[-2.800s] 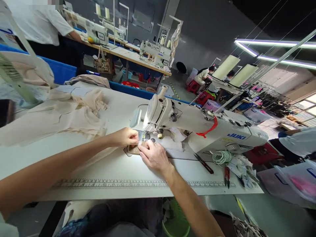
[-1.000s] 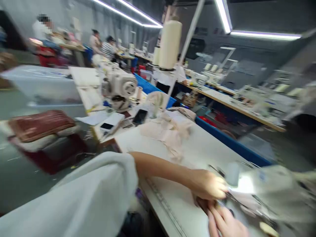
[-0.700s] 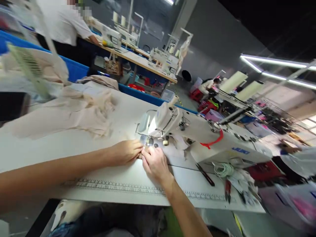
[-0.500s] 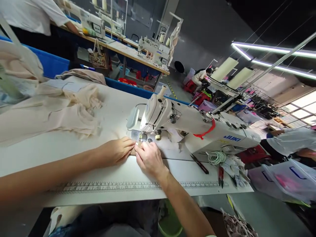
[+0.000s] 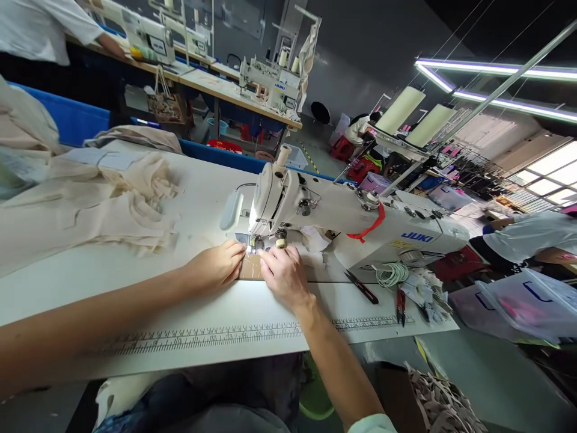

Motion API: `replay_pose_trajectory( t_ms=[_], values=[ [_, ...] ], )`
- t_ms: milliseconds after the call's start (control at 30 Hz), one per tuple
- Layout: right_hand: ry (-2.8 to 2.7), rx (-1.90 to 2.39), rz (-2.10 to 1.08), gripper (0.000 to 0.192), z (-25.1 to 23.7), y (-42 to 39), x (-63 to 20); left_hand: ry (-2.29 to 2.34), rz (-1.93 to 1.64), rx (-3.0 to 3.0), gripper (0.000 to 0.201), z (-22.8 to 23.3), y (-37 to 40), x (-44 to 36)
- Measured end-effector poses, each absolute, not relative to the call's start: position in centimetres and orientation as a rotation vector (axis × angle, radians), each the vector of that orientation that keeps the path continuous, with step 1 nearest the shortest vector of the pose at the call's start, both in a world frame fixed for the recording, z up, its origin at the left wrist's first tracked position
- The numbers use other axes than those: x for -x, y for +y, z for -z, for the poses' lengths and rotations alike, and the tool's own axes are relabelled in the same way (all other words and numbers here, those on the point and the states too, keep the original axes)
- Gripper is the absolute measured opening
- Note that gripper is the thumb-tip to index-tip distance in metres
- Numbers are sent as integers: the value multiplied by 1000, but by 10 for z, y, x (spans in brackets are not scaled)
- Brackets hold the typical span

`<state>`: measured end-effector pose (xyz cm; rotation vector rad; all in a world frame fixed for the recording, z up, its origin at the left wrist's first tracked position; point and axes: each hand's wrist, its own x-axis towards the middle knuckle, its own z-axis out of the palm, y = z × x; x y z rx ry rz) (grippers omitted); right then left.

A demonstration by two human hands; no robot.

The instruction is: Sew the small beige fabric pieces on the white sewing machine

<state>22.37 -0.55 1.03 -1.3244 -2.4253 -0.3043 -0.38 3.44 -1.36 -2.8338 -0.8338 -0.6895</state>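
Observation:
My left hand (image 5: 219, 263) lies left of the needle area of a white sewing machine (image 5: 293, 201). Its fingers are pressed together, tips by the presser foot (image 5: 253, 243). From the right, my right hand (image 5: 285, 273) reaches the foot's other side with thumb and forefinger closed together. Whatever either hand pinches is too small or too covered to make out. A brown patch (image 5: 252, 268) with pale thread-like marks shows on the machine bed between the hands. The lamp lights the needle spot.
Pale beige fabric pieces (image 5: 121, 210) lie on the left of the table. Right of the machine's base are black-and-red thread snips (image 5: 362, 287), a second pair (image 5: 401, 308), a coil of pale green cord (image 5: 391, 274) and scraps. A printed ruler (image 5: 216, 337) runs along the front edge.
My hands have moved apart, my right hand to the right, so more of the brown patch shows. The whole view has shifted slightly.

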Motion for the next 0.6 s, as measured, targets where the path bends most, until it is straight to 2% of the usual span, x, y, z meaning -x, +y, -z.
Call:
replay_pose_trajectory(
  t_ms=[600],
  values=[
    [-2332, 1367, 202, 24, -2, -1, -232, -856, 691, 2814, 28, 10, 34, -5]
  ],
)
